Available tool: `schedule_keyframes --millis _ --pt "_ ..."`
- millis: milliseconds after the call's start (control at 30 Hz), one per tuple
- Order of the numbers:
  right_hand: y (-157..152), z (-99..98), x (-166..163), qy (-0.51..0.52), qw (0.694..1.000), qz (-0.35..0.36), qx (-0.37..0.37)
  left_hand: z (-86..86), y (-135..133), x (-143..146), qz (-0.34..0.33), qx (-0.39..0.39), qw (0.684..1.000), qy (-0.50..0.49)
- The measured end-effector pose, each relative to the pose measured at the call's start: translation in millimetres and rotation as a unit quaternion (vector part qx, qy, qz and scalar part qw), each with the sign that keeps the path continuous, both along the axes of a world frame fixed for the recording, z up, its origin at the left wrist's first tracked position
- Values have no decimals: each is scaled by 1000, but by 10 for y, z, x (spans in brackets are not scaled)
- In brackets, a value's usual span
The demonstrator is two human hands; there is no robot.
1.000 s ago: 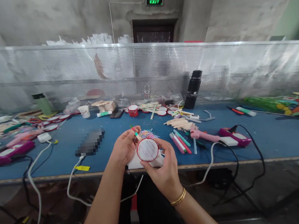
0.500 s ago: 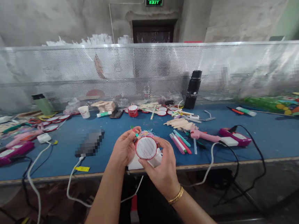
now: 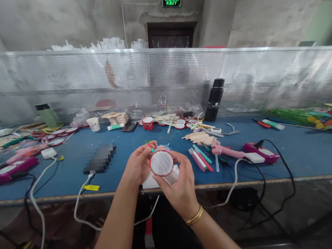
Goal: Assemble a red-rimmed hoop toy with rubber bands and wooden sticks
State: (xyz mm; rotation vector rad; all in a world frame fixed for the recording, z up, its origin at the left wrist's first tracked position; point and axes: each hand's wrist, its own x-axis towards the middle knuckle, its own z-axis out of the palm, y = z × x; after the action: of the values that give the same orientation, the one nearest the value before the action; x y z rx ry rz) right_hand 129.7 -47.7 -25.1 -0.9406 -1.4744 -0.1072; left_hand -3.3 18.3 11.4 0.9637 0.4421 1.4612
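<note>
My right hand [image 3: 181,189] grips a small white disc with a red rim [image 3: 161,163] between thumb and fingers, its face turned toward me with faint lines across it. Close by its left edge, my left hand [image 3: 138,163] has its fingertips pinched around a small green and red piece [image 3: 150,145], whose lower part is hidden. Behind the disc lies a tangle of coloured threads [image 3: 164,148]. A white sheet or wrapper [image 3: 152,181] rests on the table's edge below my hands.
Marker pens [image 3: 198,159], wooden sticks [image 3: 200,137] and a pink glue gun [image 3: 226,149] lie to the right. A stack of red-rimmed discs [image 3: 147,123] stands behind my hands. Left is a phone [image 3: 99,159] on a cable; a black bottle [image 3: 215,100] stands at the back.
The disc and my right hand have shifted very slightly up and left. Both hands keep the same hold.
</note>
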Motion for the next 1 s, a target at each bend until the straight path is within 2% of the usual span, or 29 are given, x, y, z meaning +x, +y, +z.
schedule_keyframes --millis 767,1000 --pt "31 -7 -4 3 1000 9 -11 -23 28 -16 9 -18 1000 -4" --pt "51 -14 -2 -4 1000 -5 0 -17 16 -18 -10 -18 1000 -5"
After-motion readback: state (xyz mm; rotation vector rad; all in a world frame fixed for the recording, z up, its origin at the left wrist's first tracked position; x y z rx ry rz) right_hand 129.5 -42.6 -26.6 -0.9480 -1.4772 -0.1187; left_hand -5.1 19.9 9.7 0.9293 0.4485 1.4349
